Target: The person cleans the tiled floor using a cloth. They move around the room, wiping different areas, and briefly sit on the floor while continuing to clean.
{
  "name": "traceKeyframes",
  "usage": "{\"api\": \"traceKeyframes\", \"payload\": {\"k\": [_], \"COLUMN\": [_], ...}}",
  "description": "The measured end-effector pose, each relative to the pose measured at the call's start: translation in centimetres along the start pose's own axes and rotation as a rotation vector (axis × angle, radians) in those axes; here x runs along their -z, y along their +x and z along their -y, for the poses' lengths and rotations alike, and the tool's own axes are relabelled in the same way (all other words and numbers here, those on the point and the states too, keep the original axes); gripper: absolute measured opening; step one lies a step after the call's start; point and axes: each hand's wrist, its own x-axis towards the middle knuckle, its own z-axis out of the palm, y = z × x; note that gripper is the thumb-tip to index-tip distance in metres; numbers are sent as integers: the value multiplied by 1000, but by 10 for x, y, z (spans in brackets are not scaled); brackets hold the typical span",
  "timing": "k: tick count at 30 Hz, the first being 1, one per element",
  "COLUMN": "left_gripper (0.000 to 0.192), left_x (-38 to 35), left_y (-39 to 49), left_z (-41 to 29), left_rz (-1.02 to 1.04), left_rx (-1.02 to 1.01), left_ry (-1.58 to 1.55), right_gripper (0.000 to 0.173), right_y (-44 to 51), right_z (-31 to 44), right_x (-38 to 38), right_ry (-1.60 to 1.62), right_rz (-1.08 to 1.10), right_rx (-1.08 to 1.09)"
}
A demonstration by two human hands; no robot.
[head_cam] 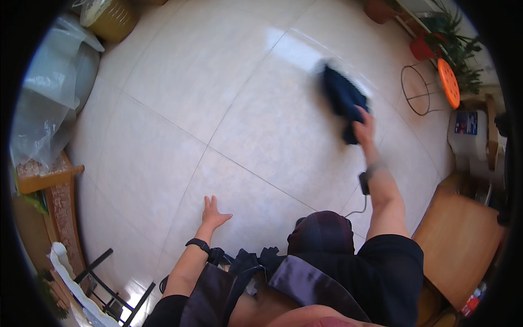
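Out over the pale tiled floor (pixel 253 122), my right hand (pixel 363 124) grips a dark blue cloth (pixel 345 94), blurred at its far end. The cloth stretches forward from my fingers; whether it touches the tiles I cannot tell. My left hand (pixel 214 214) is empty with its fingers spread, lower and to the left, over the floor. A black band (pixel 198 244) is on the left wrist, and a dark device (pixel 363 182) with a cable is strapped near the right one. My bent knee (pixel 320 235) shows between the arms.
An orange-topped stool (pixel 448 83) lies on its side at the right, near potted plants (pixel 459 45) and a plastic jug (pixel 468 135). A wooden cabinet or table (pixel 461 241) stands lower right. Plastic-covered items (pixel 53 81), a wooden-framed seat (pixel 61 212) and a black metal frame (pixel 104 278) line the left.
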Motion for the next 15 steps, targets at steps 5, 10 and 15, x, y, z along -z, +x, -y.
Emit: {"api": "traceKeyframes", "payload": {"k": [5,10,15], "left_gripper": [116,116,116], "left_x": [-4,-3,5], "left_y": [-10,-8,-4], "left_z": [-2,1,1], "left_rz": [-92,-39,22], "left_rx": [-41,-25,10], "left_ry": [-1,18,106], "right_gripper": [81,82,70], "right_y": [5,135,145], "right_z": [-170,-48,194], "right_x": [3,-81,-243], "right_ry": [-419,-432,-447], "right_rz": [-100,113,395], "right_rx": [-1116,-860,108]}}
